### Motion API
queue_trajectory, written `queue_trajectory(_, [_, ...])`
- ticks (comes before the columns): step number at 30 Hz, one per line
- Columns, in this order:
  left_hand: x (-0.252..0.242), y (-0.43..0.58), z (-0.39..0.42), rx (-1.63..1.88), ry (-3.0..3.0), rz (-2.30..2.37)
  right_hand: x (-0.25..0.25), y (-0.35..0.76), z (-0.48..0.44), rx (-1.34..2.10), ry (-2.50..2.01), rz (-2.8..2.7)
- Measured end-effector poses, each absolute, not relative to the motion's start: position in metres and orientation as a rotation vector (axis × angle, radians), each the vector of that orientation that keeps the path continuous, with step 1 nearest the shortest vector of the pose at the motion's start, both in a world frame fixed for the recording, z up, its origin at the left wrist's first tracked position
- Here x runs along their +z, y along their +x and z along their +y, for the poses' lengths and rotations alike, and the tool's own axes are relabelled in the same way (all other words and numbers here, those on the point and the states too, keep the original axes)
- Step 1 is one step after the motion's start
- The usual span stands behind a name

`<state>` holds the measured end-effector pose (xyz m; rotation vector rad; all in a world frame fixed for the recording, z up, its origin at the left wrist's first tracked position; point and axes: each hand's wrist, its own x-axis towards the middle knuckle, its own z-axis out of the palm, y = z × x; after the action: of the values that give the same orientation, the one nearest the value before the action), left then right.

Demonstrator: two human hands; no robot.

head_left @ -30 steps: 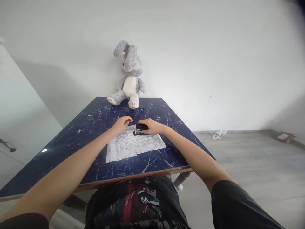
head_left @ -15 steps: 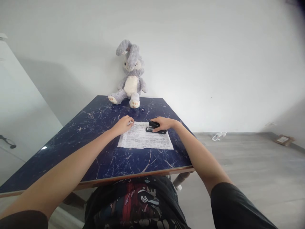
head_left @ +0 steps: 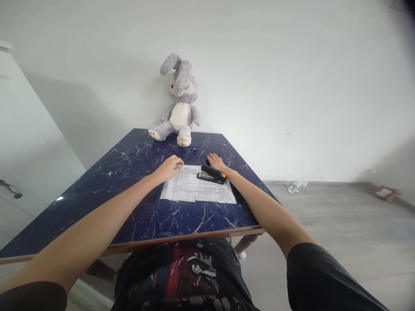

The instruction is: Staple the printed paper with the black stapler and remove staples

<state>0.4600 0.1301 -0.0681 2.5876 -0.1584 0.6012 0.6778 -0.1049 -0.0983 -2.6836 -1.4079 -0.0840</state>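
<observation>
A printed sheet of paper [head_left: 184, 188] lies on the dark blue marbled table [head_left: 155, 220]. My left hand [head_left: 169, 168] is at its far left corner, with curled fingers closed on the paper's edge. A black stapler [head_left: 211, 175] with an orange patch at its rear end rests on the right part of the sheet. Just behind the stapler is my right hand [head_left: 217, 163], its fingers stretched out and lying low over the table. A small dark thing shows beside those fingers; what it is I cannot make out.
A grey plush rabbit [head_left: 180, 114] sits at the table's far edge against the wall. To the left stands a white cabinet [head_left: 29, 129] with a dark handle. On the floor at right lie a clear plastic item [head_left: 296, 186] and a brown package [head_left: 385, 193].
My right hand has let go of the stapler and moved just behind it, fingers straightened. The stapler stays on the paper. My left hand stays at the corner.
</observation>
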Motion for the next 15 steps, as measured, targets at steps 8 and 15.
queue_trajectory(8, [-0.069, 0.46, 0.134, 0.599, 2.573, -0.139, -0.099, 0.708, -0.122, 0.052, -2.684, -1.531])
queue_trajectory(15, [-0.058, 0.457, 0.136, 0.679, 2.563, -0.092, -0.084, 0.711, -0.134, 0.096, -2.665, -1.592])
